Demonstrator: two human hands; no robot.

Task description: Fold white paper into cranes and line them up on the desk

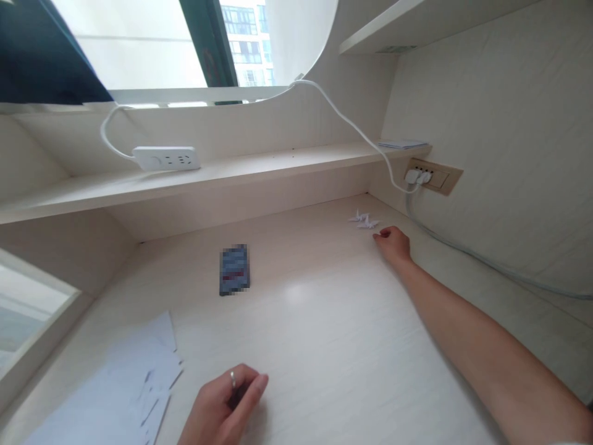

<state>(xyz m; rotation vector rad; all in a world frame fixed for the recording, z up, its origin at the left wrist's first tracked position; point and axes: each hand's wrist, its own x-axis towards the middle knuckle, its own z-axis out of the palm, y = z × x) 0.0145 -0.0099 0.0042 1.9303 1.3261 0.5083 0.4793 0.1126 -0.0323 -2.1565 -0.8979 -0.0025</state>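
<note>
Near the front edge of the view, my left hand [227, 402] hovers over or rests on the desk, its fingers curled in and a ring on one of them. Nothing shows in it. My right hand [393, 243] reaches to the back right of the desk, fingers bent, just beside small folded white paper figures [365, 222]. It appears apart from them, and no object shows between its fingers. White paper sheets [115, 383] lie to the left of my left hand.
A dark, pixelated flat object [234, 270] lies mid-desk. On the low shelf [259, 165] are a white power strip [165, 159] and thin papers [403, 144]. White cables run to a wall socket [442, 179] at the right. A round mirror hangs above.
</note>
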